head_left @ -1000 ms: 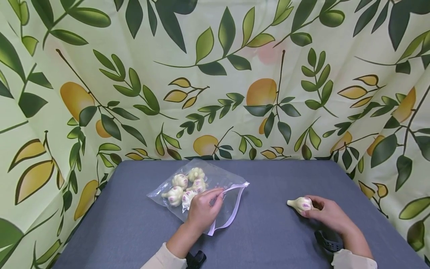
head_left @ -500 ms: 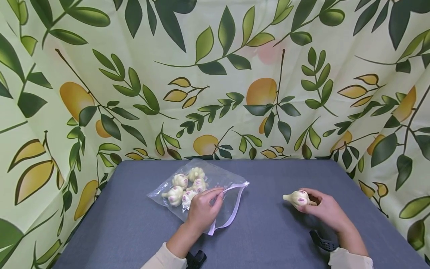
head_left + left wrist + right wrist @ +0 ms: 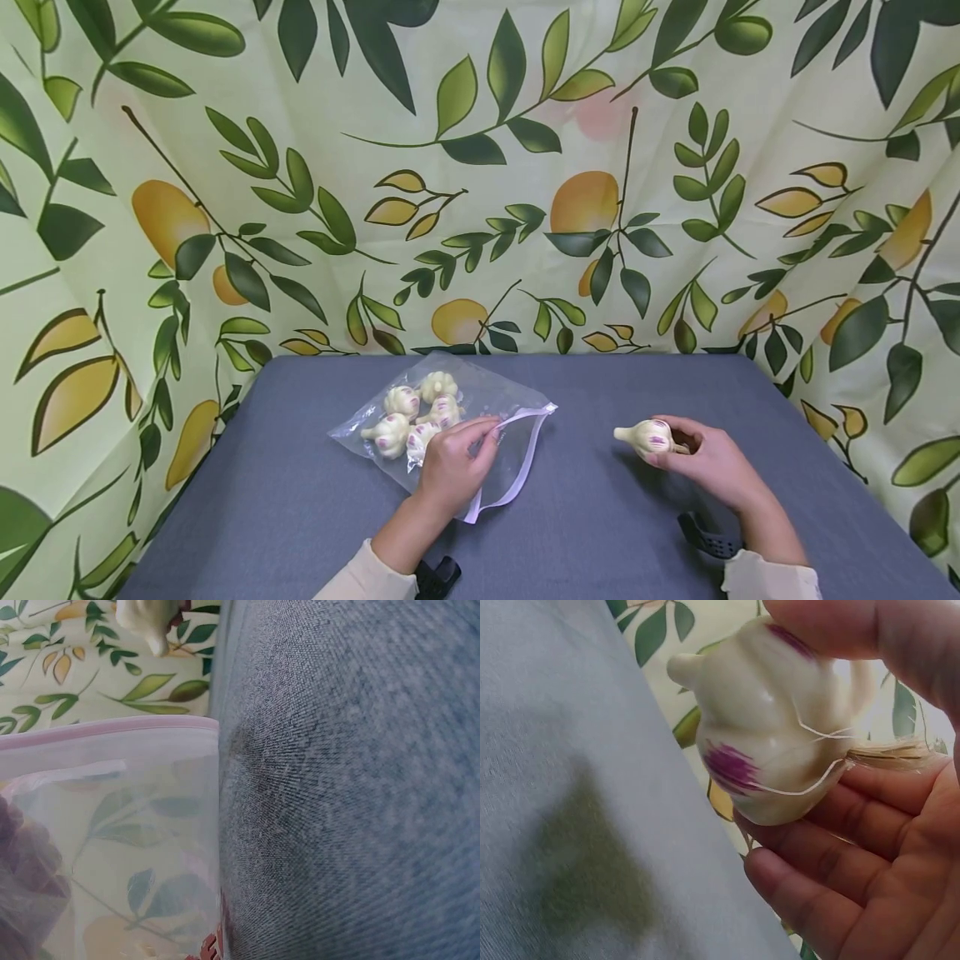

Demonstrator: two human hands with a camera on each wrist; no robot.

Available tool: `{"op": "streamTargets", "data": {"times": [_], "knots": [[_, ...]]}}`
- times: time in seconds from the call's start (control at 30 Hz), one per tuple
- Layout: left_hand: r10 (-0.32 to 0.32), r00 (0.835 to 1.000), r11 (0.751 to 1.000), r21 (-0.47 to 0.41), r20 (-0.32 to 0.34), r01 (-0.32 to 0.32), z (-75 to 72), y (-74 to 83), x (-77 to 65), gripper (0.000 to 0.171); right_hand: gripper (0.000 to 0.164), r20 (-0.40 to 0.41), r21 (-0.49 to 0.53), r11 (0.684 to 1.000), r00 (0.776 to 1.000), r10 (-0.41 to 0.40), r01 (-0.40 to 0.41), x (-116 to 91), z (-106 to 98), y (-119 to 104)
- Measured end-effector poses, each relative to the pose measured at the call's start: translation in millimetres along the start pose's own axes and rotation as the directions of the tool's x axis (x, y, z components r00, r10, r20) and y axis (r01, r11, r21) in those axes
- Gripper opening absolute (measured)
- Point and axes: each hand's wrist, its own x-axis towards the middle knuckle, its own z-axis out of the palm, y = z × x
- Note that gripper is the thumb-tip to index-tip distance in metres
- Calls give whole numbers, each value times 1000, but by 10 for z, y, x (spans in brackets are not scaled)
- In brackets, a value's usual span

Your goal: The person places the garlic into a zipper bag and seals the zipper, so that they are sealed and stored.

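In the head view my right hand (image 3: pixel 708 462) holds a garlic bulb (image 3: pixel 651 437) by its root end, its stem pointing left. The right wrist view shows the same garlic bulb (image 3: pixel 765 727), white with purple patches, between the thumb and curled fingers, above the table. My left hand (image 3: pixel 457 462) pinches the mouth edge of a clear zip bag (image 3: pixel 517 450) with a pale purple zip strip. Several garlic bulbs (image 3: pixel 390 435) lie inside the bag, one partly behind the left hand. The left wrist view shows the bag (image 3: pixel 150 787) close up, with the left hand out of sight.
A grey-blue cloth-covered table (image 3: pixel 585 517) spreads under both hands. Behind it and at the sides hangs a curtain (image 3: pixel 480 192) printed with leaves and fruit. Dark straps are on both wrists.
My right hand has moved left with the garlic bulb, towards the bag, and slightly up in the view. The left hand and the bag have stayed in place.
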Motion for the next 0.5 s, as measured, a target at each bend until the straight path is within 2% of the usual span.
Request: {"op": "streamTargets", "data": {"times": [0.5], "knots": [[16,1000,1000,10,-17,-16,12,-7,0,15,57,11,54,996,997,-72,71,38,194,-213]]}}
